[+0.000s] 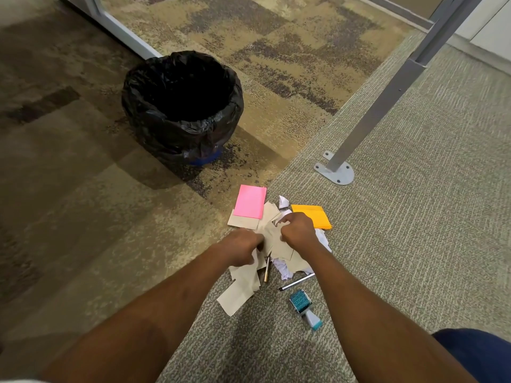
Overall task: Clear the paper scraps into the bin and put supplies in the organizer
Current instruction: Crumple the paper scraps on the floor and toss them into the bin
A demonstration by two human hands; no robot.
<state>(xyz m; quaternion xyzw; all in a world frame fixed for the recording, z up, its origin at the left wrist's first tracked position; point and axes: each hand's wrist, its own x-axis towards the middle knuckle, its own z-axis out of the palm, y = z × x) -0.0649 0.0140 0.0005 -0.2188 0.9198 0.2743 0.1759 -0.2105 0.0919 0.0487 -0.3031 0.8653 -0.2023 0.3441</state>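
A heap of brown paper scraps (243, 288) and crumpled white paper (284, 272) lies on the carpet in front of me. My left hand (240, 248) and my right hand (297, 228) both rest on top of the heap, fingers curled around brown scraps. A pink sticky-note pad (250, 201) and an orange pad (313, 215) lie at the heap's far side. Among the scraps lie a gold-tipped pen (267, 269) and a silver pen (297, 281). A teal stamp (304, 308) lies nearer me. The bin (182, 106), lined with a black bag, stands open to the far left.
A grey metal desk leg (373, 106) slants up on the right, its bolted foot plate (336, 171) on the carpet near the heap. A grey partition frame (119, 26) runs behind the bin. No organizer is in view.
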